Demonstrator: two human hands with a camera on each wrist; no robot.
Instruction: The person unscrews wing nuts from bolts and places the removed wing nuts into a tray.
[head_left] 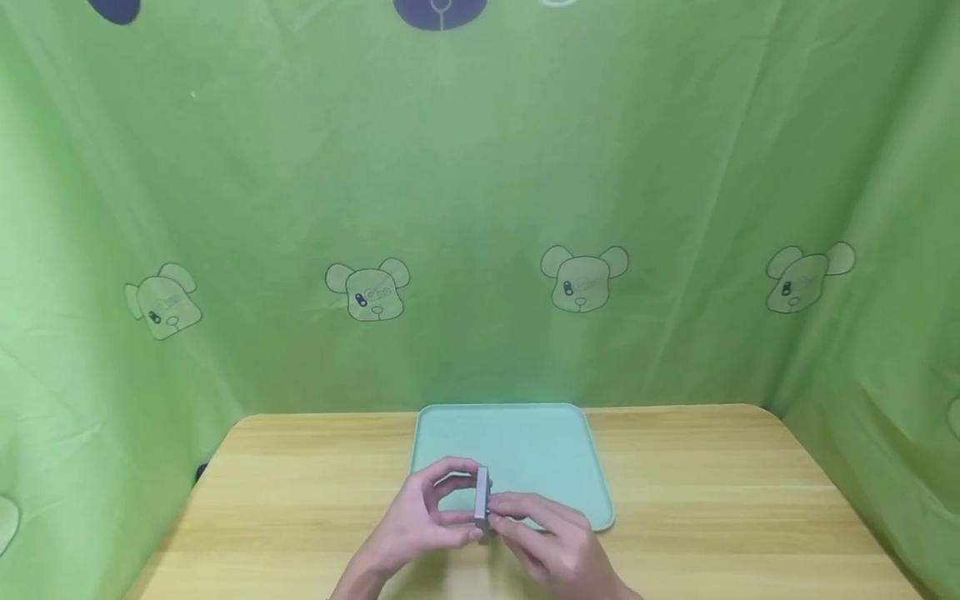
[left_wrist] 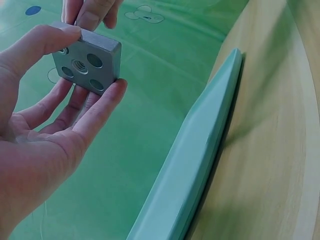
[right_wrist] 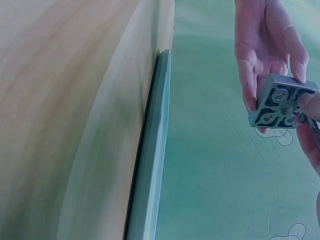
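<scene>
Over the near edge of the tray, my left hand (head_left: 412, 518) holds a thick square grey metal plate (head_left: 482, 496) by its edges, thumb on one edge and fingers on the opposite one. The plate stands upright. Its face in the left wrist view has a threaded centre hole and round holes at the corners; the other face, in the right wrist view, has a recessed, ribbed pattern. My right hand (head_left: 551, 537) is at that ribbed face, thumb and fingers pinching a small ridged metal piece (right_wrist: 314, 126) by one corner hole. The fingers hide most of this piece.
A pale green tray (head_left: 525, 442) with a raised rim lies on the wood-grain table (head_left: 712, 483), beneath and beyond the hands. Green cloth (head_left: 480, 167) printed with bear heads hangs behind the table and along both sides.
</scene>
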